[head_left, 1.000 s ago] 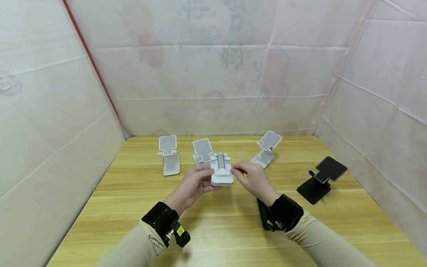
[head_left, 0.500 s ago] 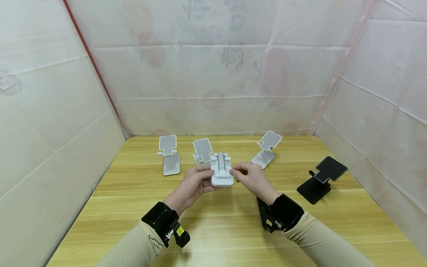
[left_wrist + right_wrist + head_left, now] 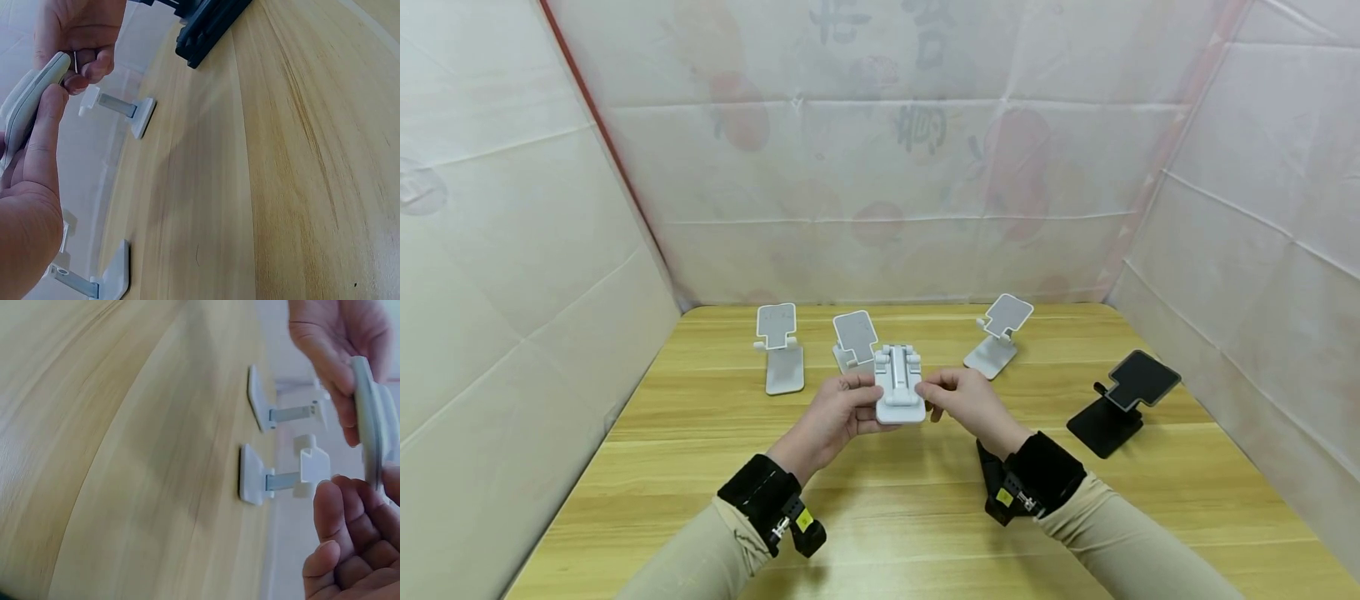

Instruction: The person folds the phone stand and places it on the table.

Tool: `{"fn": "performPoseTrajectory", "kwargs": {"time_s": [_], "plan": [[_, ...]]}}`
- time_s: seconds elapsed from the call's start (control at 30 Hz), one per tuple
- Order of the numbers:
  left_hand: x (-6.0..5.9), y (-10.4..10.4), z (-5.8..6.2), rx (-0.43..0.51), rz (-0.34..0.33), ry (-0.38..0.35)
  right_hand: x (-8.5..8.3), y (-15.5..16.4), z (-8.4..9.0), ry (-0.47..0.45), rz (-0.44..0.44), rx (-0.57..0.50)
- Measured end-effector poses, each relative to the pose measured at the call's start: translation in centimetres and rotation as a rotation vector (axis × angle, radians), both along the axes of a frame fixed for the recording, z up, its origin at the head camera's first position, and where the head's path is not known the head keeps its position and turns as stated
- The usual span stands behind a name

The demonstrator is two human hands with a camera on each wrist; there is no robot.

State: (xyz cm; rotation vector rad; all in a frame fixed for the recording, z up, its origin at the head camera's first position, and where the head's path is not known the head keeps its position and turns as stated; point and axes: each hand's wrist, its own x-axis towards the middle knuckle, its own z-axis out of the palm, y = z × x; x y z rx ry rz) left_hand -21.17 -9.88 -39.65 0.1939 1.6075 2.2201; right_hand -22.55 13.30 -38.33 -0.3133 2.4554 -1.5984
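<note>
- The left hand (image 3: 841, 408) grips a folded white phone stand (image 3: 900, 392) by its left edge, the thumb on the near face and the other fingers around the back and beneath.
- The right hand (image 3: 967, 404) pinches the right edge of the same stand between thumb and fingertip; its remaining fingers curl in toward the palm, as the right wrist view shows.
- The held stand is up in the air over the wooden table (image 3: 880, 517), between the two hands, its hinge side facing the person.
- A second white stand (image 3: 855, 335) stands unfolded just behind it, its base partly hidden by the held one.
- Another white stand (image 3: 785, 371) is upright at the far left, and one more white stand (image 3: 992, 358) is at the back, beyond the right hand.
- A black stand (image 3: 1142, 382) stands unfolded near the table's right edge, well apart from the hands.
- Black wristbands (image 3: 758, 497) wrap both wrists, over beige sleeves (image 3: 1138, 537).
- Pale printed sheets (image 3: 880, 175) surround the table's back and sides.
</note>
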Motion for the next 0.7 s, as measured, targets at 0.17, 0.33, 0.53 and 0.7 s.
{"fn": "performPoseTrajectory", "kwargs": {"time_s": [0.17, 0.33, 0.53, 0.7], "plan": [[0.1, -0.01, -0.05, -0.01, -0.012, 0.005, -0.1, 0.07, 0.08, -0.069, 0.017, -0.026], [0.19, 0.07, 0.04, -0.015, -0.019, 0.007, -0.12, 0.08, 0.15, -0.138, 0.024, -0.073], [0.23, 0.2, -0.01, -0.033, -0.02, 0.011, -0.11, 0.11, 0.23, -0.168, 0.055, -0.099], [0.3, 0.28, -0.05, -0.045, -0.033, 0.01, -0.17, 0.38, 0.16, -0.175, 0.091, -0.099]]}}
